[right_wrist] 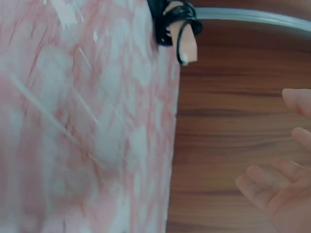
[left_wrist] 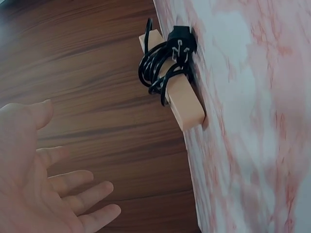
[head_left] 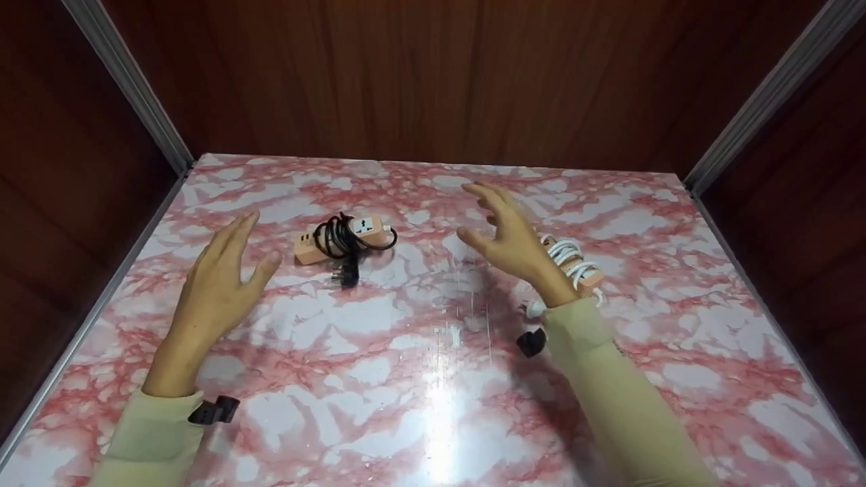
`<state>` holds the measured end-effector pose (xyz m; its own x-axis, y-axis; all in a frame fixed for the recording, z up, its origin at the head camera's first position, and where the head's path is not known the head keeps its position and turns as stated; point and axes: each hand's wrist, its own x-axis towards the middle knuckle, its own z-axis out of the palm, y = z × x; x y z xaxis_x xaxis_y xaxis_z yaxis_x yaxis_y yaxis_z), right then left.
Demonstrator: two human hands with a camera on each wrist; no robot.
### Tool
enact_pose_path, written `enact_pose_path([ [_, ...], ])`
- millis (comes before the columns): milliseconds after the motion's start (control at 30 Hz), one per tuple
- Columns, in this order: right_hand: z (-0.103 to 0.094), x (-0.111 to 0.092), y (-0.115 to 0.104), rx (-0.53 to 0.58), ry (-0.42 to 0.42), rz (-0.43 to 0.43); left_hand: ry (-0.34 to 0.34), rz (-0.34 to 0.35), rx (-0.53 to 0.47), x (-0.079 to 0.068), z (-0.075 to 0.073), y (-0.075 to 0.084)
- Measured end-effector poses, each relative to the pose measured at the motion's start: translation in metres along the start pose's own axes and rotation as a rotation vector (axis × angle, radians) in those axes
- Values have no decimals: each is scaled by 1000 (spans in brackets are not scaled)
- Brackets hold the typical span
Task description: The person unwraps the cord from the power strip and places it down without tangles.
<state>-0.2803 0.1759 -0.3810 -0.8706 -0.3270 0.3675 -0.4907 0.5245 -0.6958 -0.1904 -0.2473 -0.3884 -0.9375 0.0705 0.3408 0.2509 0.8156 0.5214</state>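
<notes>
- Tabletop [head_left: 325, 325], glossy and marbled in pink, red and white, spreads from the near side to the far wall. A bright glare lies near the middle of its near part, with thin pale streaks just beyond it.
- Dark wood-grain panels close in 3 sides: far panel [head_left: 433, 81], left panel [head_left: 61, 176], right panel [head_left: 805, 270]. Grey metal strips run up the 2 far corners.
- Black-corded power strip [head_left: 371, 237] lies left of centre, toward the far side. Its dark cord is wound round the peach body – a white socket face shows at the right end, small dark slots at the left. Black plug [head_left: 349, 272] rests just on its near side, prongs to the left.
- White-corded power strip [head_left: 568, 260] lies farther right, peach beneath pale loops. The right wrist and hand stand in front of part of it; white plug [head_left: 534, 309] sits just left of the right cuff.
- Left hand [head_left: 220, 277] hangs left of the black-corded strip, apart from it, fingers extended and loosely fanned, thumb held wide.
- Right hand [head_left: 507, 237] hovers between the 2 strips, fingers spread and slightly bent, thumb apart.
- Pale yellow-green sleeves [head_left: 629, 399] cover both forearms – a small black piece juts from each cuff. A shadow falls beside the right arm.
</notes>
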Motion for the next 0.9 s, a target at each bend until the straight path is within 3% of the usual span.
enact_pose_path([
  [267,34,21,3,171,-56,1,-35,-10,-54,-2,10,2],
  [700,88,47,-2,195,-163,2,-55,-2,-88,-3,23,1],
  [900,109,58,-1,219,-204,47,-73,-10,-100,-7,25,-1],
])
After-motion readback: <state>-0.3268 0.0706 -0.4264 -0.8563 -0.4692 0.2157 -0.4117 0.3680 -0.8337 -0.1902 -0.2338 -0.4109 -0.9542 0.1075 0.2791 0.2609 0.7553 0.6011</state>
